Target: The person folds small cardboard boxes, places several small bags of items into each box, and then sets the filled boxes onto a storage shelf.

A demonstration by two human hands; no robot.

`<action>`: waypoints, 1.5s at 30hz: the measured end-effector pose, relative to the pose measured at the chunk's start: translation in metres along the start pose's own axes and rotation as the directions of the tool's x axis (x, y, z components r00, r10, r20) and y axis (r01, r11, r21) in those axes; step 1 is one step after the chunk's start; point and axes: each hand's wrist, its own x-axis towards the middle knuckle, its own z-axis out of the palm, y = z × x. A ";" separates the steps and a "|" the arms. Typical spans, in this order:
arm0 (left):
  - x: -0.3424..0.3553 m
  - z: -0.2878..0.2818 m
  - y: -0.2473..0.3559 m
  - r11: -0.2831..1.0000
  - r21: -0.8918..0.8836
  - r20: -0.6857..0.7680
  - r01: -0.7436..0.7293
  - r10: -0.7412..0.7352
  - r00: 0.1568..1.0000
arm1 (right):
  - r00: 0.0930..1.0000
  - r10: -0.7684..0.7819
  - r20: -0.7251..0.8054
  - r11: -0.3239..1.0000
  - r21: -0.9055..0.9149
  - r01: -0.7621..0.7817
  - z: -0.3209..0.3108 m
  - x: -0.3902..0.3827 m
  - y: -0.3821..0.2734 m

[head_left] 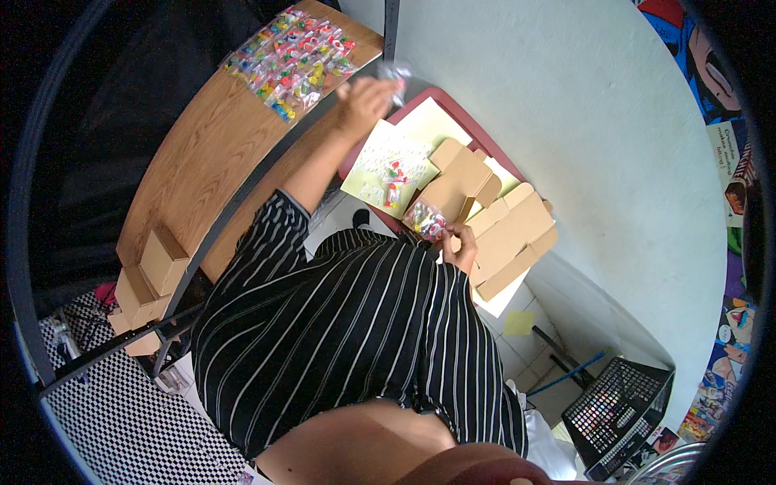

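My left hand [368,105] is raised at the far side, between the wooden desk and the wall, its fingers closed on a small clear plastic packet [396,81] with something pink inside; motion blurs it. In front of my body, my right hand [461,247] has its fingers curled at the edge of clear packets of small coloured pieces [424,219]. These packets lie at the near end of an open brown cardboard box [453,184]; whether they are fully inside it, I cannot tell. Left of the box, more colourful packets [394,184] rest on a pale yellow sheet [368,166] dotted with small white pieces.
A dark red tray or tabletop [440,95] lies under the sheets. Right of my hand is an unfolded cardboard box [513,238]. Many colourful packets [295,61] cover the desk's [186,137] far end; small boxes [153,271] stand at its near end. A black basket [618,412] sits lower right.
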 end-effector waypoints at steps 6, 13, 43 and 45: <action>-0.078 0.002 0.123 0.899 -0.334 0.078 -0.283 0.326 0.942 | 0.922 0.351 0.163 0.730 0.570 -0.378 -0.004 0.025 -0.009; -0.123 0.027 0.152 0.830 -0.508 0.338 -0.231 0.439 0.833 | 0.938 0.325 0.120 0.871 0.347 -0.346 -0.024 0.038 0.024; -0.201 0.047 0.114 0.602 -0.325 0.816 0.730 -0.211 0.538 | 0.944 0.277 -0.182 0.877 -0.354 -0.326 0.065 0.068 0.061; -0.197 0.052 0.117 0.613 -0.344 0.818 0.711 -0.177 0.548 | 0.904 0.404 -0.138 0.896 -0.139 -0.421 0.059 0.069 0.079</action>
